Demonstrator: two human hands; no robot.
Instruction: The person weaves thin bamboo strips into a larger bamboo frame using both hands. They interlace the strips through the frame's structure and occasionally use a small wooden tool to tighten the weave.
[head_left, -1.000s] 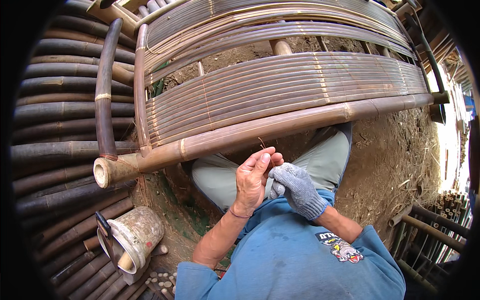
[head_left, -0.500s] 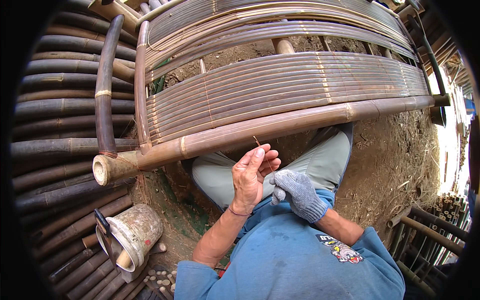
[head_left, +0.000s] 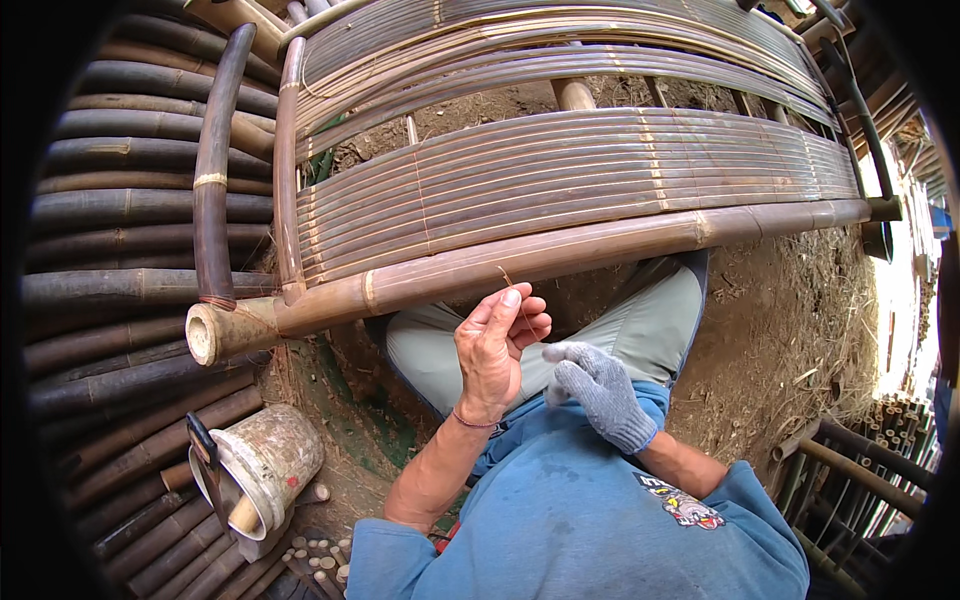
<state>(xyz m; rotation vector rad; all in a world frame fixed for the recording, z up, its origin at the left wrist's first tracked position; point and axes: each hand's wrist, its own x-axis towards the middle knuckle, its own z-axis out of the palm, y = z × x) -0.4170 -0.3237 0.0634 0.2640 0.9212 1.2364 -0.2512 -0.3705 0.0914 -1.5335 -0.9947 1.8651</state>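
Note:
Between thumb and fingertips of my bare left hand (head_left: 492, 345) is a thin reddish-brown strand (head_left: 505, 276). Its tip sticks up past the thumb, and its lower part hangs toward my right hand. My right hand (head_left: 597, 388), in a grey knitted glove, is just to the right, its thumb and forefinger slightly apart. No strand shows between those gloved fingers. Just beyond both hands runs the thick bamboo rail (head_left: 560, 255) of a bamboo frame, with a panel of dark split-bamboo slats (head_left: 540, 180) behind it. A fine reddish line (head_left: 421, 200) crosses the slats.
Loose slats (head_left: 470, 70) stretch across the frame's far part. Dark bamboo poles (head_left: 130, 210) lie side by side at the left. A dirty white bucket (head_left: 275, 460) with a dark-handled tool (head_left: 203, 440) stands lower left. Cut bamboo pieces (head_left: 880, 465) are stacked at the right.
My left hand has shifted slightly left with the strand. The gloved right hand has loosened, its thumb and forefinger parting near the strand's lower end.

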